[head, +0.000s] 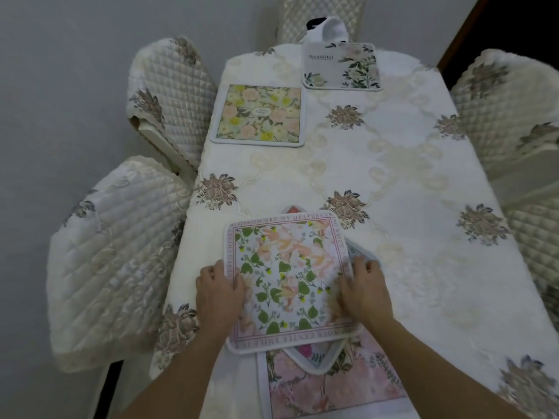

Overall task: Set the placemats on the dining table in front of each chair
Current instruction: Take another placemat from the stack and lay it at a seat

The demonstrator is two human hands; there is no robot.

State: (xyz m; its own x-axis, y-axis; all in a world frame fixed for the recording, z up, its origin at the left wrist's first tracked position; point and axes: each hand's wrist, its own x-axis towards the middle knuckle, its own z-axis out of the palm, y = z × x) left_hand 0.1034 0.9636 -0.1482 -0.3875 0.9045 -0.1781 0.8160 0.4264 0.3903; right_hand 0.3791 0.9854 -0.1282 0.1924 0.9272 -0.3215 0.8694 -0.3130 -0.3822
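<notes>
A square placemat with green leaves and a pink lettered border (287, 276) lies on top of a small stack near the table's front edge. My left hand (218, 290) holds its left edge and my right hand (364, 290) holds its right edge, fingers curled over the mat. Under it a turned mat (314, 359) shows its corners, and a pink floral mat (332, 385) lies lowest. A yellow and pink floral placemat (258, 114) sits before the far left chair (169, 95). Another floral placemat (341, 66) rests at the table's far end.
The dining table (408, 164) wears a cream embroidered cloth. Quilted chairs stand at near left (112, 255), at the far end (320, 16) and along the right side (511, 110). A white and black object (325, 28) sits behind the far mat.
</notes>
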